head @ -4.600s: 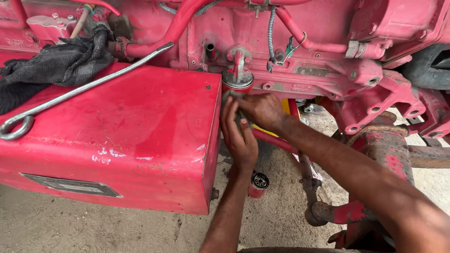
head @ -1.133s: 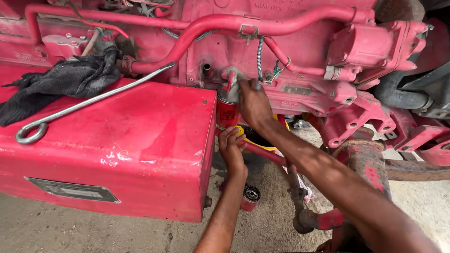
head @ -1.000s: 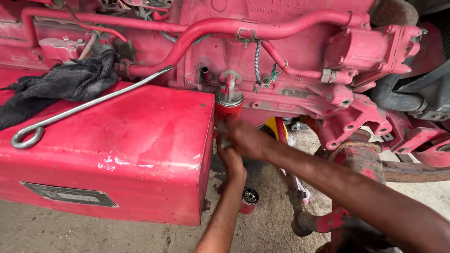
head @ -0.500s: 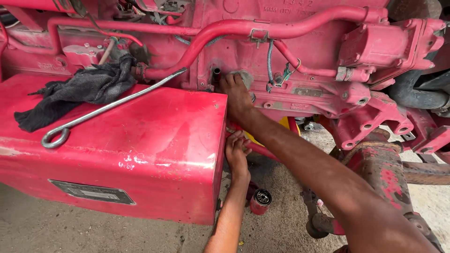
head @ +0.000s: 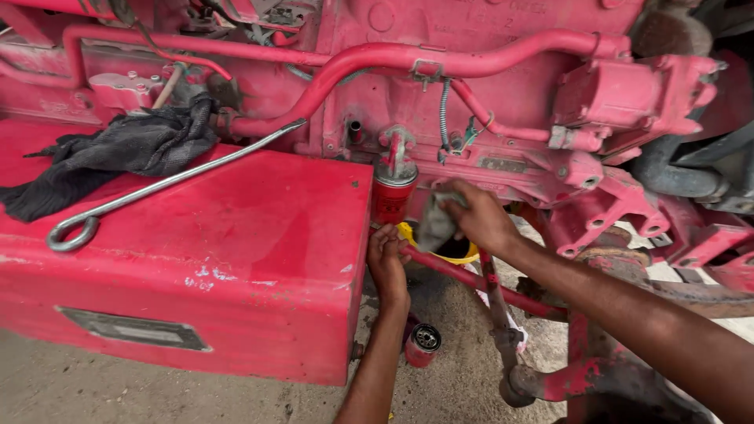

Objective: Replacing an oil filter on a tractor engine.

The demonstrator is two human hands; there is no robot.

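A red cylindrical filter [head: 390,198] hangs under its mount on the side of a red engine [head: 503,94]. My left hand [head: 387,259] reaches up beside the red box, fingers curled just below the filter's base; whether it grips anything I cannot tell. My right hand [head: 479,218] is closed on a grey rag [head: 436,224], held just right of the filter. Behind both hands sits a yellow container [head: 459,253], mostly hidden.
A big red metal box [head: 196,259] fills the left, with a long steel rod [head: 157,188] and a black cloth [head: 118,149] on top. Another filter [head: 422,345] lies on the concrete floor. A red steering rod [head: 471,281] and axle parts [head: 628,235] crowd the right.
My right hand has come down from the top of the filter mount and now holds the rag beside the filter. The left hand stays low under the filter. The view moved closer.
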